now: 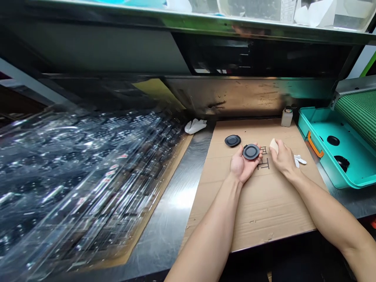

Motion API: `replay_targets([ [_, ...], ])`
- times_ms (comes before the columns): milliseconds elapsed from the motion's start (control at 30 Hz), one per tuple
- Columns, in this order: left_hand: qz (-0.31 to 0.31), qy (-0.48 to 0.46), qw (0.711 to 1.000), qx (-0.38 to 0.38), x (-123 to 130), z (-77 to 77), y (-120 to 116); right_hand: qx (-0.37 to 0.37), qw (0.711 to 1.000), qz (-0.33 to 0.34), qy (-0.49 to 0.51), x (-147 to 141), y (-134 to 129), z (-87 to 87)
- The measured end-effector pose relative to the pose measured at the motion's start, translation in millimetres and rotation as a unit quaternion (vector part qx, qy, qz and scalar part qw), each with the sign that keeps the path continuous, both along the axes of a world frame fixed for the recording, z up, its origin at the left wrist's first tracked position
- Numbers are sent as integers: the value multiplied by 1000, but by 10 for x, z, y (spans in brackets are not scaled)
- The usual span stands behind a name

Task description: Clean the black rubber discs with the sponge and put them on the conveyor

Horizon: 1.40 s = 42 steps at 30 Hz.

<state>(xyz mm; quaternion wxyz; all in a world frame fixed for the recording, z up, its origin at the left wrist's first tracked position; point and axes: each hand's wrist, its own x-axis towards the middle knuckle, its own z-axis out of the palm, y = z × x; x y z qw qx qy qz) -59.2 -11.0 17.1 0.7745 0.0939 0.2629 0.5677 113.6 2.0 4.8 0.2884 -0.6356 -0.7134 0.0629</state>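
Note:
Palm up, my left hand (241, 164) holds a black rounded plastic lid-like part (251, 151) by its edges, over the cardboard sheet (252, 211). My right hand (281, 157) is closed on a cream-coloured pad (274, 145), a short gap to the right of that part. What the pad is made of I cannot tell. Another black rounded part (232, 140) lies on the cardboard, beyond my left hand and to its left. White finger cots or glove pieces (299, 160) rest just right of my right hand.
A turquoise bin (311, 121) with black parts inside stands right, beside a green conveyor belt (358, 109). A small bottle (287, 116) stands at the back. Stacked clear plastic trays (88, 176) fill the left; a crumpled white wipe (195, 126) lies beside them. A metal ledge (188, 17) crosses above.

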Motion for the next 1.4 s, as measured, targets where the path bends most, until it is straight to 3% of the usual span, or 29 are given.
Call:
replay_targets([
  [233,-8,-119,992,-47,-89,145,-69,-42,997,5,-66,-73,-36,-12],
  [367,-26,-120,990,-73,-94,196,-100,-42,997,2,-72,-65,-19,16],
  [467,-22,-4,1000,-22,-60,159,-106,-42,997,1,-67,-64,-13,25],
  [533,35,170,983,56,-21,97,-114,-42,997,2,-64,-64,-12,29],
  [567,80,275,952,108,-1,60,-123,-43,997,2,-63,-64,-11,31],
  [600,128,376,903,162,18,22,-134,-43,997,2,-63,-64,-10,34],
  [667,200,523,786,262,47,-45,-163,-48,997,-1,-66,-65,-8,42],
  [700,217,564,737,301,57,-71,-177,-52,996,-2,-67,-65,-7,46],
  [767,232,604,677,352,67,-105,-200,-58,996,-4,-68,-66,-7,55],
  [900,234,637,636,366,76,-134,-222,-64,996,-6,-69,-65,-13,64],
  [1067,234,653,640,329,85,-85,-230,-61,995,-4,-74,-54,-2,45],
  [1167,165,707,637,259,-4,-5,-238,-58,995,-7,-76,-64,20,23],
  [1233,82,781,591,185,-126,12,-267,-69,995,-9,-77,-79,22,8],
  [1300,22,854,504,124,-272,-32,-310,-92,993,-5,-76,-95,15,-10],
  [1367,10,902,420,99,-391,-108,-344,-103,992,2,-72,-109,15,-38],
  [1400,18,915,393,91,-421,-136,-353,-106,992,0,-72,-115,18,-54],
])
